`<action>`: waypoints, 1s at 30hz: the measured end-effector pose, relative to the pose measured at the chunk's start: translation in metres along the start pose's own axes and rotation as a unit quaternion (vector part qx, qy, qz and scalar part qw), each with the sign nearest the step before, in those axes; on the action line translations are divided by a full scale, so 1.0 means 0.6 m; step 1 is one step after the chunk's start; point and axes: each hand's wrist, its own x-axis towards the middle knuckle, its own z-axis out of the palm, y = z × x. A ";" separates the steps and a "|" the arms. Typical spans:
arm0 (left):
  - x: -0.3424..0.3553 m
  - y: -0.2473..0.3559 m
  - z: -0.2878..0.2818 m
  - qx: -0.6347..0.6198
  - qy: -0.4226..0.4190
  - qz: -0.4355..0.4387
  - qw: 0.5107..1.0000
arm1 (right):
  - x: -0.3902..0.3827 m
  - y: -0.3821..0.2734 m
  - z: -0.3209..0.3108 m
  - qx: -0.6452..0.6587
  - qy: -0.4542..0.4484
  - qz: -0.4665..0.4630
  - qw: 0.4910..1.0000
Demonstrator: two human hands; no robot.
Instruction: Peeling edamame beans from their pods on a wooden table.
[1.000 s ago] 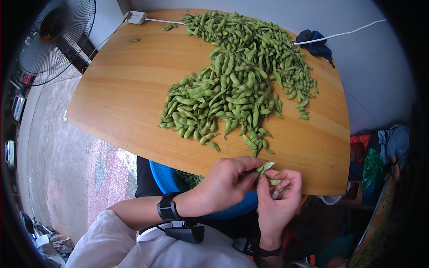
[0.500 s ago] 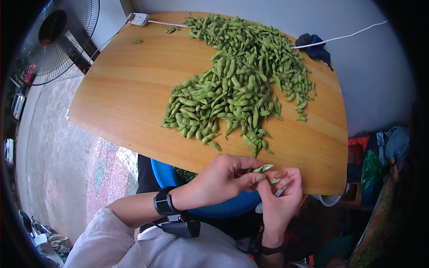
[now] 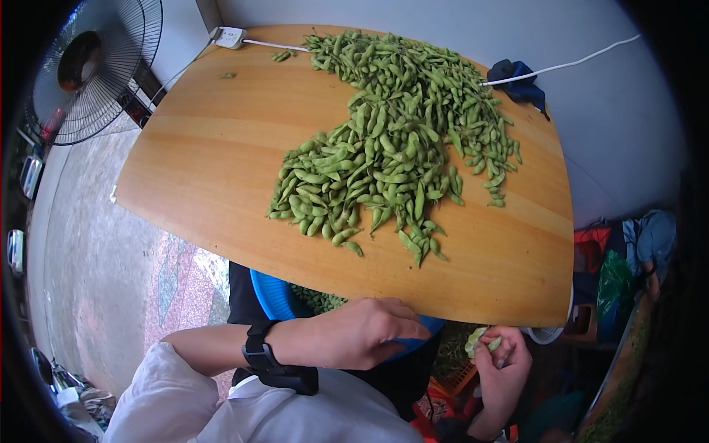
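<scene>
Here, an opened pod is gripped by the fingers of the right hand, just off the near edge of the wooden surface. The left hand is held above the blue basin, its fingers curled, though whether anything is pinched cannot be told; green pods are heaped on the surface.

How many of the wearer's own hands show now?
2: the left hand over the blue basin, and the right hand holding an opened green pod by the table. Neither is fully hidden.
</scene>
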 end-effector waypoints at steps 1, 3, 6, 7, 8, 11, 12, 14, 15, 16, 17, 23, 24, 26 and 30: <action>-0.002 0.001 -0.003 -0.005 -0.015 0.000 1.000 | 0.002 0.019 -0.038 -0.074 0.002 0.021 0.997; -0.004 0.002 -0.012 -0.016 -0.046 0.001 0.999 | 0.006 0.047 -0.092 -0.195 0.020 0.025 0.980; 0.008 0.004 -0.027 0.071 -0.006 -0.042 0.997 | 0.011 0.054 -0.132 -0.374 0.051 0.022 0.926; 0.015 0.004 -0.034 0.117 0.022 -0.063 0.991 | 0.010 0.060 -0.137 -0.370 0.040 0.038 0.928; 0.028 -0.002 -0.038 0.193 0.047 -0.053 0.979 | 0.010 0.051 -0.135 -0.365 0.032 0.057 0.929; 0.058 -0.034 -0.055 0.375 0.089 -0.032 0.922 | 0.017 0.003 -0.101 -0.326 -0.022 0.044 0.944; 0.061 -0.037 -0.061 0.386 0.073 -0.022 0.919 | 0.019 -0.011 -0.087 -0.309 -0.042 0.029 0.950; 0.060 -0.041 -0.069 0.406 0.039 -0.002 0.913 | 0.022 -0.020 -0.072 -0.251 -0.075 -0.042 0.964; 0.057 -0.038 -0.071 0.410 0.031 0.008 0.911 | 0.023 -0.025 -0.065 -0.228 -0.086 -0.049 0.969; 0.051 -0.032 -0.073 0.415 0.023 0.018 0.909 | 0.026 -0.032 -0.056 -0.204 -0.096 -0.057 0.973; 0.045 -0.030 -0.074 0.418 0.013 0.027 0.908 | 0.030 -0.052 -0.044 -0.228 -0.129 -0.106 0.959; -0.006 -0.040 -0.043 0.397 0.084 0.083 0.910 | 0.069 -0.072 0.052 -0.105 -0.189 -0.092 0.972; -0.008 -0.043 -0.041 0.385 0.107 0.085 0.913 | 0.078 -0.070 0.065 -0.077 -0.196 -0.076 0.975; 0.000 -0.046 -0.033 0.326 0.145 0.053 0.933 | 0.097 -0.082 0.084 -0.087 -0.207 -0.072 0.972; 0.013 -0.041 -0.031 0.242 0.175 0.000 0.954 | 0.120 -0.082 0.105 -0.101 -0.214 -0.098 0.967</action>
